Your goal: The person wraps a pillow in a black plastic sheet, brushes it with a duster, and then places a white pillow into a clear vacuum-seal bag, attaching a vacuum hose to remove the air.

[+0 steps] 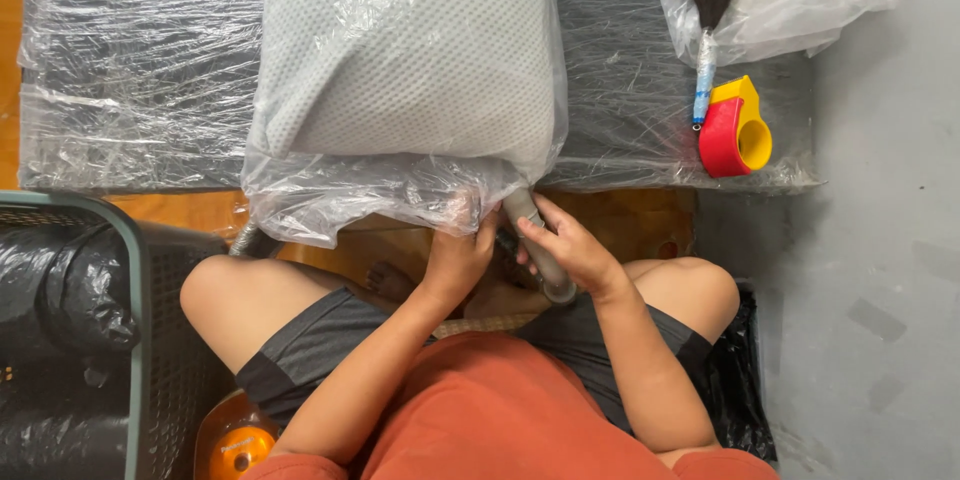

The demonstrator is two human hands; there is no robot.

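Left hand (462, 258) pinched the plastic bag (340, 205) around the mesh pillow (410, 50); right hand (570, 248) gripped the grey nozzle (535, 240)

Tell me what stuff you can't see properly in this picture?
- Head view: the grey tube's tip is hidden inside the plastic bag.
- Left hand's fingers are tucked under the bag.
- Right hand covers the tube's middle.
- Green basket is cut off by the left edge.
- Duster's top is cut off above.

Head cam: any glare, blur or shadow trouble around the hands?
Head view: sharp, evenly lit, no motion blur; white glare streaks on the clear plastic bag around the grey mesh pillow; left hand and right hand on the grey tube read clearly, soft shadow beneath.
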